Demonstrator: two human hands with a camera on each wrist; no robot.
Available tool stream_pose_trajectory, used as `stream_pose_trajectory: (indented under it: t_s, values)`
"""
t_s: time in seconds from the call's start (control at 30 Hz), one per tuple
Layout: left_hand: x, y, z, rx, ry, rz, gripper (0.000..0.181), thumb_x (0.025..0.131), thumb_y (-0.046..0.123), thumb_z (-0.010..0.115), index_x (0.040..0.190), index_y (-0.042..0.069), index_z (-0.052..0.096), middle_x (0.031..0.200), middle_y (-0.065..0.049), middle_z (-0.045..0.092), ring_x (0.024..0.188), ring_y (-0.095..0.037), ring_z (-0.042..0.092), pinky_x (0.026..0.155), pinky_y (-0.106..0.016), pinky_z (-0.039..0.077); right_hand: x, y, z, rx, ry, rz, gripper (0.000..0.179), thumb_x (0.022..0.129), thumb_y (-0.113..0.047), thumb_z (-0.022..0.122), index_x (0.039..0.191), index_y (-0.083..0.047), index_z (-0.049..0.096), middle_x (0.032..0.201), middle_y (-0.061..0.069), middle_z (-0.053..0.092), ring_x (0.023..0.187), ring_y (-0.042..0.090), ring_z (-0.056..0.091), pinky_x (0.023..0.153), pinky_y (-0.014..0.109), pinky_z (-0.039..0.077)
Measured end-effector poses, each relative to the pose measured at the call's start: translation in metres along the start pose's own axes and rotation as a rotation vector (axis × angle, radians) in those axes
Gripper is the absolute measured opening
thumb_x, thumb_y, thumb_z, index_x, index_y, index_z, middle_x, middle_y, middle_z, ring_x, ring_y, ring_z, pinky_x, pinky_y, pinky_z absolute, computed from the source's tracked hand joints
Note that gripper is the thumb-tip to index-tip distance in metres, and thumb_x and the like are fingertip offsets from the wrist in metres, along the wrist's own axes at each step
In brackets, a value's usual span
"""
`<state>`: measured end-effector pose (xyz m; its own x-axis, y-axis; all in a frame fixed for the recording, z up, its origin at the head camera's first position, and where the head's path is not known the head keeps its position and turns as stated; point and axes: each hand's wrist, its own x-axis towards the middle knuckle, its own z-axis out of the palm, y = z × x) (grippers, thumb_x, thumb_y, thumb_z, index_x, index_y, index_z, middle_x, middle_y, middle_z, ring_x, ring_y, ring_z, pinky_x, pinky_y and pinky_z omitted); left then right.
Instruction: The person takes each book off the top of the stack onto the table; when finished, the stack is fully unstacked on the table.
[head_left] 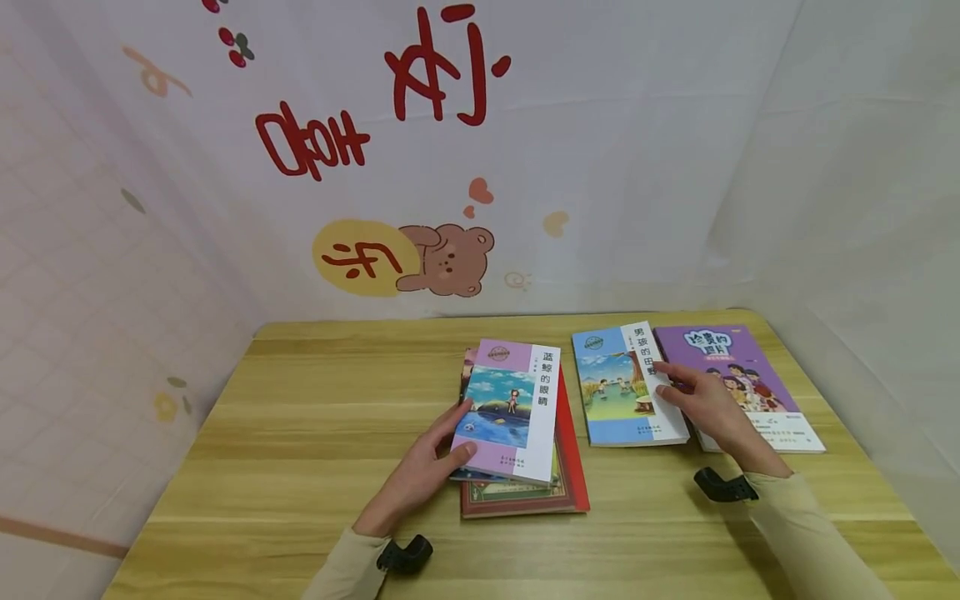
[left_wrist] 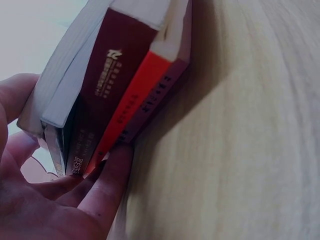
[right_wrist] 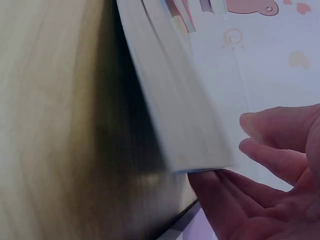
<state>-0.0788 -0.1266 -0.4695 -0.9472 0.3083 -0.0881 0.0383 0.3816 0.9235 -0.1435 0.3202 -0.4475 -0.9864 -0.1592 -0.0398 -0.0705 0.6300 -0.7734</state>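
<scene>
Two hands at the books: my left hand (head_left: pixel 422 465) holds a stack (left_wrist: pixel 107 70), my right hand (head_left: pixel 711 407) reaches round a blue book (head_left: pixel 618 392).
Nearest, my left fingers curl round the stack's spine side above the worktop (head_left: pixel 322 400), thumb by the pink-bordered book (head_left: pixel 504 417) on top. My right thumb and forefinger stand parted, clear of the blue book's edge in the wrist view; the other fingertips go out of sight beneath it. That book sits between the stack and a purple book (head_left: pixel 731 358); beyond rises a printed backdrop (head_left: pixel 637 150). I judge this as getting hold of the blue book; the next move calls for bringing my thumb onto its cover.
</scene>
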Motion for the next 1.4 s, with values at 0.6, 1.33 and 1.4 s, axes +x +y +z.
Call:
stream_pose_trajectory:
  t_s: [0.6,1.33,1.4]
  values:
    - [0.002,0.001,-0.001,-0.006,-0.009,-0.003,0.067,0.104,0.038,0.063,0.164,0.033,0.032,0.172,-0.012,0.018,0.156,-0.038,0.017,0.123,-0.058,0.019,-0.021,-0.014,0.009,0.005,0.087,-0.013,0.048,0.109,-0.025,0.055,0.151,-0.002,0.052,0.14,0.028,0.06,0.128,0.046,0.057,0.084,0.008,0.043]
    - [0.01,0.013,0.001,-0.08,0.073,-0.022,0.085,0.102,0.033,0.068,0.166,0.007,0.019,0.166,-0.019,0.031,0.142,-0.04,0.047,0.11,-0.054,0.045,-0.032,-0.058,0.078,0.107,-0.027,-0.248,0.044,0.103,-0.015,0.066,0.144,0.0,0.058,0.143,0.019,0.06,0.129,0.04,0.059,0.099,0.052,0.053]
    - [0.011,0.012,0.001,-0.068,0.08,-0.041,0.087,0.1,0.034,0.07,0.165,0.005,0.02,0.164,-0.02,0.034,0.14,-0.04,0.049,0.109,-0.053,0.046,-0.031,-0.06,0.085,0.11,-0.049,-0.284,0.045,0.102,-0.014,0.067,0.143,0.0,0.058,0.145,0.019,0.059,0.13,0.04,0.057,0.099,0.053,0.054]
